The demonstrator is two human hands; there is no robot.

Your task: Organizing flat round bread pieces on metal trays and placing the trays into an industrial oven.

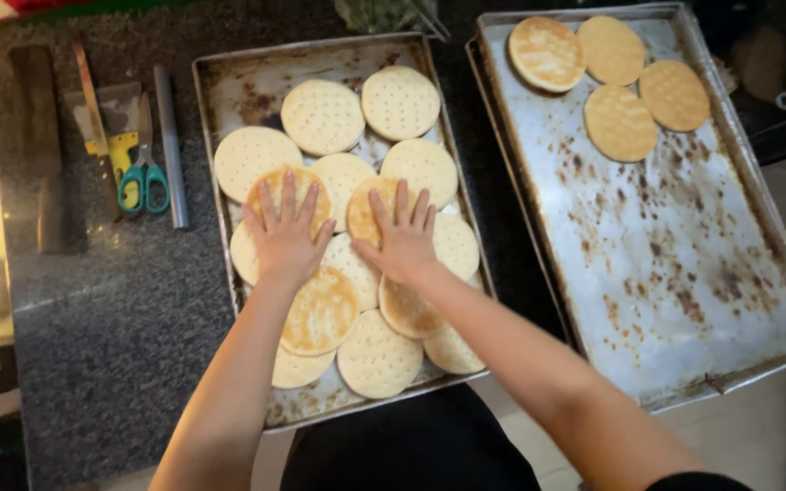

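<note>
Both arms are being stretched forward over the left baking tray, which is being carried by the dark speckled desk. The left hand is being laid flat, fingers spread apart, on a browned flatbread. The right hand is being pressed palm-down, fingers splayed, on another browned flatbread beside it. Nothing is being gripped. Pale flatbreads are being overlapped around both hands.

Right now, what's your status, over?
Left hand flat on browned flatbread. Right hand flat on another. Nothing gripped, nothing blocking.
</note>
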